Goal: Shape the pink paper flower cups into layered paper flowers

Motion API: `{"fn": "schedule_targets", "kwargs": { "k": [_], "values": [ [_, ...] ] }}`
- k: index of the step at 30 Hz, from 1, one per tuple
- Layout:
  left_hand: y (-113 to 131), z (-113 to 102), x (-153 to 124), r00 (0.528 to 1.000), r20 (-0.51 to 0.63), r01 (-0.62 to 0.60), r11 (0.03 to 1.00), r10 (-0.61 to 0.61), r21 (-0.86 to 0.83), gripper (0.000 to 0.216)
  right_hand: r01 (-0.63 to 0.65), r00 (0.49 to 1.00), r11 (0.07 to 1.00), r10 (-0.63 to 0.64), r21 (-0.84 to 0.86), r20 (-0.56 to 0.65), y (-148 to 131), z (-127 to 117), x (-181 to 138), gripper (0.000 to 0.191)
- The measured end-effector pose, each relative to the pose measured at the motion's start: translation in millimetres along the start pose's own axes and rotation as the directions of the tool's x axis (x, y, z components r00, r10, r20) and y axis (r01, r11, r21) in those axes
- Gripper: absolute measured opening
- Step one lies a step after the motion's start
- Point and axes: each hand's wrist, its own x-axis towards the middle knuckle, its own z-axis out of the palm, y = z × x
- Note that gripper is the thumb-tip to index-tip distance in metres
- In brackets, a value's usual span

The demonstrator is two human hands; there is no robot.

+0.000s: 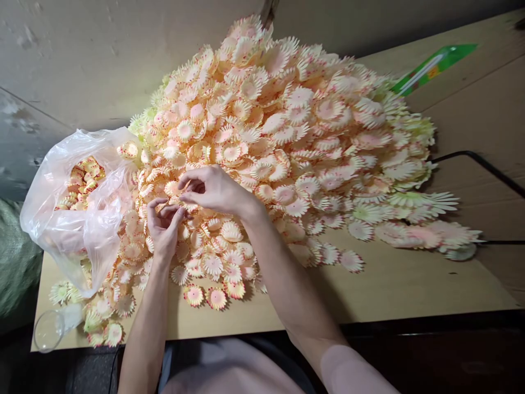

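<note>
A big heap of cream and pink fabric flower petals (287, 126) covers the wooden table (389, 284). My left hand (164, 227) hovers at the heap's near left side, fingers curled in a pinch around a small petal piece. My right hand (213, 189) is just above and to the right of it, thumb and fingers pinched on a petal piece at the same spot. The two hands nearly touch. What exactly lies between the fingertips is partly hidden.
A clear plastic bag (77, 213) holding more orange-red petals lies at the left. A clear plastic cup (49, 328) lies at the table's front left corner. A green packet (435, 65) and a black cable (484, 167) sit at the right.
</note>
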Motion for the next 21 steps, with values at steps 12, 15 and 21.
{"fn": "schedule_targets", "kwargs": {
  "k": [12, 15, 21],
  "values": [
    [2.8, -0.5, 0.9, 0.997, -0.081, 0.003, 0.999, -0.007, -0.046, 0.038, -0.008, 1.0, 0.999, 0.009, -0.045, 0.024, -4.5, -1.3, -3.4, 0.019],
    [3.8, 0.1, 1.6, 0.996, -0.085, 0.007, 0.999, -0.011, -0.045, 0.039, 0.044, 0.999, 0.997, -0.043, -0.059, 0.024, -5.8, 0.5, -4.3, 0.022],
    [4.6, -0.7, 0.9, 1.0, -0.026, -0.007, 0.999, 0.006, -0.033, 0.031, 0.101, 0.994, 0.995, -0.101, -0.024, -0.027, -7.2, 3.1, -2.7, 0.014]
  ]
}}
